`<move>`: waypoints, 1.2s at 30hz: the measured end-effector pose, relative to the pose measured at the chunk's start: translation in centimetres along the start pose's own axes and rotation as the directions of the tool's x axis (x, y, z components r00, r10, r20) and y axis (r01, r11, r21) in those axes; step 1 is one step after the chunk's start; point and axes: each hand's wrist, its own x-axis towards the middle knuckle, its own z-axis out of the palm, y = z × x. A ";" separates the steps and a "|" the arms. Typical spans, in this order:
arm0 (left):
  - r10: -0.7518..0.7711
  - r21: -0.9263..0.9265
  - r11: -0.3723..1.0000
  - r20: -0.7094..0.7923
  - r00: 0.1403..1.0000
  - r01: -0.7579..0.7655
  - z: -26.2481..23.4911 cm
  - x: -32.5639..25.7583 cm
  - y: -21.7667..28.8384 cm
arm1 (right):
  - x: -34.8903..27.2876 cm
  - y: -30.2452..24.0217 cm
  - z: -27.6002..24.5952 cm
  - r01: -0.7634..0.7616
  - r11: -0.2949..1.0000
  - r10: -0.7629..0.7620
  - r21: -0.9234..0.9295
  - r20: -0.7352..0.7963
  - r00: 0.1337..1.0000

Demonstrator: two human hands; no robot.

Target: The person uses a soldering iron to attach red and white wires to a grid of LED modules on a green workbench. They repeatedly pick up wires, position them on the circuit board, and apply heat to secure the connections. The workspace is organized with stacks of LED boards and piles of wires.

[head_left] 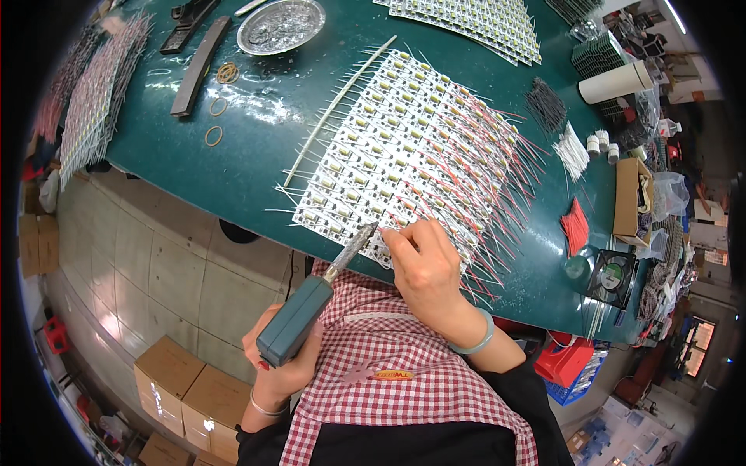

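Soldering step: left hand (284,365) clamped on iron (311,311), tip at board (404,147); right hand (423,268) pinches wire; next needs steady tip on pad.

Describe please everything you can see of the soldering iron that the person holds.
The soldering iron has a thick teal-grey handle, plastic by its look, and a long, dull, stained metal shaft ending in a tip. The left hand grips the handle from below. It lies tilted, tip pointing up and right, at the near edge of the white circuit-board panel, close beside the right hand fingers. No cord shows.
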 end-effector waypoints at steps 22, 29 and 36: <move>-0.028 -0.010 1.000 -0.009 1.000 0.028 -0.1 -0.6 -0.5 | -0.1 0.0 0.2 0.023 0.999 -0.023 -0.034 -0.022 0.999; -0.062 -0.060 0.996 -0.039 0.997 0.060 -0.1 -0.7 -0.4 | -0.1 -0.1 0.2 0.005 0.999 -0.005 -0.032 -0.025 1.000; -0.042 0.010 0.999 -0.036 0.998 0.042 -0.5 -1.5 -0.3 | -0.1 -0.5 -0.1 0.030 0.999 -0.028 0.019 -0.106 0.994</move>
